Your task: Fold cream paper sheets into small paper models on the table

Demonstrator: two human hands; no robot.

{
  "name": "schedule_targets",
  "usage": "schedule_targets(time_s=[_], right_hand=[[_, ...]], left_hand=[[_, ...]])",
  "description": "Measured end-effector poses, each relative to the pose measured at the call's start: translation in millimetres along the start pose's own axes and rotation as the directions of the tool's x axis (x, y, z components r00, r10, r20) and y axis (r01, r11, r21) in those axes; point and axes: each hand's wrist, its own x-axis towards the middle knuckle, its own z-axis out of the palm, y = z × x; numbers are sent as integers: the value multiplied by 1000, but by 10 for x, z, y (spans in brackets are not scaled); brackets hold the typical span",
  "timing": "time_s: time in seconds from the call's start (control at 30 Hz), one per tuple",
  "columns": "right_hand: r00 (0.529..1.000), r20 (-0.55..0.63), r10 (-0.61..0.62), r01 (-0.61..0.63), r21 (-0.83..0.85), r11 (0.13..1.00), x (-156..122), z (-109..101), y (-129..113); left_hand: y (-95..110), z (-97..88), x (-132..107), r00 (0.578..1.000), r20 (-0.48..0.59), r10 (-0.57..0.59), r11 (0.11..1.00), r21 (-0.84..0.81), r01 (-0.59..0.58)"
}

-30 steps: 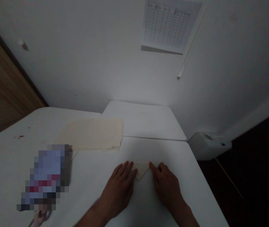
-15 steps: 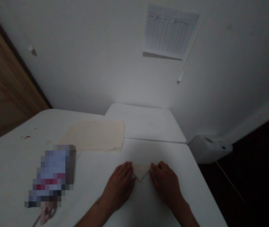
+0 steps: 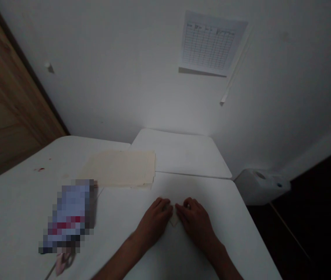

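A small beige piece of folded paper (image 3: 173, 222) lies on the white table in front of me, its pointed tip towards me. Most of it is hidden beneath my fingers. My left hand (image 3: 156, 219) comes in from the left, fingers bent together and gripping the paper's left part. From the other side my right hand (image 3: 195, 219) pinches the right part with thumb and forefinger. The two sets of fingertips are almost touching over the middle of the paper.
A stack of beige paper sheets (image 3: 121, 168) lies farther back on the white table (image 3: 119, 229). A blurred-out bluish packet (image 3: 70, 214) is at the left. A printed chart (image 3: 210, 44) hangs on the wall. Beyond the table's right edge stands a white plastic container (image 3: 260, 186).
Both hands have moved inward, closer together over the folded paper, and cover more of it. The view has shifted slightly, while the sheets and packet stay in place.
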Motion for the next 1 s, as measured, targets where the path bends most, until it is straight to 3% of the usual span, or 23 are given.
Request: schedule_targets(time_s=[0.27, 0.63, 0.9, 1.0], right_hand=[[1000, 20, 0, 1, -31, 1000, -21, -95, -41], [986, -60, 154, -159, -88, 983, -221, -48, 90], [985, -130, 111, -117, -38, 992, -210, -26, 172], [992, -106, 63, -60, 30, 998, -143, -71, 195]], left_hand=[[41, -25, -13, 999, 4, -53, 998, 16, 53], [-40, -186, -148, 978, -57, -199, 957, 205, 206], [-77, -145, -121, 982, -73, -176, 976, 118, 184], [-78, -159, -95, 988, -48, -149, 986, 67, 152]])
